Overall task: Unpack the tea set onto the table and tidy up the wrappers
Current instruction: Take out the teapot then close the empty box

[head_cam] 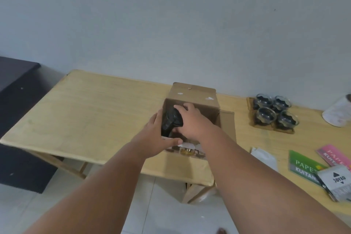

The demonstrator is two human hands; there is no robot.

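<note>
An open cardboard box (197, 93) stands on the wooden table (91, 112), its flaps raised. Inside it is a bundle in black plastic wrap (171, 122). My right hand (191, 121) reaches into the box and grips the top of that bundle. My left hand (161, 138) clasps the box's near-left corner, thumb along the front rim. To the right, several glass cups (275, 112) stand on a wooden tray (284, 130).
A white crumpled wrapper (338, 112) lies at the far right edge. Near the front right are a white sachet (264, 157), green (302, 165) and pink (334, 156) receipt books and a Joyko packet (336, 182). A dark cabinet (17, 100) stands at the left.
</note>
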